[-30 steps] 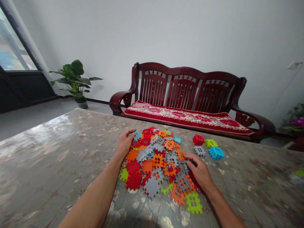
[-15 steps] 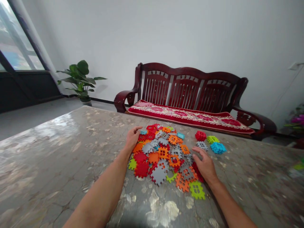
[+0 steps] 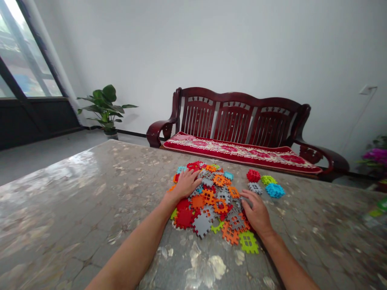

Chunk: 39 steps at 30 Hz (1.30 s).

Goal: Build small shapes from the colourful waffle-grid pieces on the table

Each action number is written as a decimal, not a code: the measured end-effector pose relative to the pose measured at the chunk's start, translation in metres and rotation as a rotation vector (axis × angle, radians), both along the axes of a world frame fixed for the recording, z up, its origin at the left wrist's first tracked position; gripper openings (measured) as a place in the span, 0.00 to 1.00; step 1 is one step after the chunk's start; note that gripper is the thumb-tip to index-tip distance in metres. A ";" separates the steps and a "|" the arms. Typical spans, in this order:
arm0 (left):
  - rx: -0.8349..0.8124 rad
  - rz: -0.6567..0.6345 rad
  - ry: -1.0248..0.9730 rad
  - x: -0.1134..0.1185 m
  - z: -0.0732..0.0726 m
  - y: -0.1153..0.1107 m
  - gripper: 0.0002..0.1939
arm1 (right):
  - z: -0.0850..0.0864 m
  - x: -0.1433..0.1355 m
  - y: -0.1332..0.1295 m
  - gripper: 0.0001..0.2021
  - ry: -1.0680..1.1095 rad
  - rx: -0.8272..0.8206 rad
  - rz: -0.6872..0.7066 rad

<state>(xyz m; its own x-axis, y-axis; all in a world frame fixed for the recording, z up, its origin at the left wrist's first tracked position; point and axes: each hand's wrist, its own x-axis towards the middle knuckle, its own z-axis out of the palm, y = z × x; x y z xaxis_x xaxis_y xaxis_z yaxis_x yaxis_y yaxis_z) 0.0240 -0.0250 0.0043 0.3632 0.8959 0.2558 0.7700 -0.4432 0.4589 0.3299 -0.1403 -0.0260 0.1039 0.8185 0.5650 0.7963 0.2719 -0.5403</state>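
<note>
A heap of flat interlocking plastic tiles with notched edges lies on the table, in red, orange, grey, blue and lime green; some have window cut-outs. My left hand (image 3: 186,184) rests over the heap's upper left with fingers stretched out, covering several tiles. At the heap's right edge, my right hand (image 3: 256,211) lies beside the grey tiles, fingers extended and apart. Near the middle are an orange window tile (image 3: 208,196) and a solid grey tile (image 3: 202,224). A lime green window tile (image 3: 249,242) sits at the lower right, below my right hand.
Beyond my right hand stand small separate groups of tiles: red (image 3: 253,175), lime green (image 3: 268,180), grey (image 3: 255,188) and blue (image 3: 275,190). The patterned table (image 3: 99,209) spreads all round. Behind it are a wooden bench (image 3: 232,117) and a potted plant (image 3: 107,106).
My left hand has moved right, from the heap's left edge onto its tiles. My right hand stays at the right edge with little change. The camera view has shifted slightly.
</note>
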 end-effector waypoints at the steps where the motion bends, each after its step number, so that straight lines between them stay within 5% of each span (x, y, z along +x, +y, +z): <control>1: -0.029 0.008 0.035 0.005 0.000 -0.001 0.28 | 0.000 0.000 0.000 0.13 0.008 -0.004 -0.003; 11: -0.124 0.033 0.062 0.061 0.013 -0.003 0.33 | 0.006 -0.008 0.000 0.14 -0.037 -0.021 0.031; 18: -0.130 -0.045 -0.286 0.082 0.026 0.002 0.30 | 0.008 -0.009 -0.001 0.15 -0.057 -0.036 0.043; 22: 0.006 0.035 -0.386 0.049 0.037 0.008 0.23 | 0.007 -0.009 -0.002 0.15 -0.046 -0.034 0.043; 27: -0.058 0.299 -0.121 -0.031 0.042 0.015 0.08 | 0.005 -0.009 -0.001 0.15 -0.054 -0.041 0.049; 30: -0.085 0.365 -0.033 -0.069 0.037 0.014 0.13 | 0.003 -0.008 0.001 0.14 -0.059 -0.041 0.046; 34: -0.169 0.306 0.002 -0.082 0.023 0.012 0.33 | 0.001 -0.007 0.003 0.15 -0.056 -0.047 0.048; 39: -0.126 0.178 -0.093 -0.073 0.008 0.019 0.29 | 0.001 -0.007 0.002 0.14 -0.033 -0.051 0.058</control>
<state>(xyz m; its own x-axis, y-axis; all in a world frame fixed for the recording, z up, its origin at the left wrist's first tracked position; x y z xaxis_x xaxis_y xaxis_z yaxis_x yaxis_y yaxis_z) -0.0491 -0.0064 0.0126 0.1767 0.9706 0.1633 0.7828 -0.2391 0.5745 0.3228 -0.1379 -0.0251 0.0375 0.8504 0.5248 0.7979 0.2907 -0.5280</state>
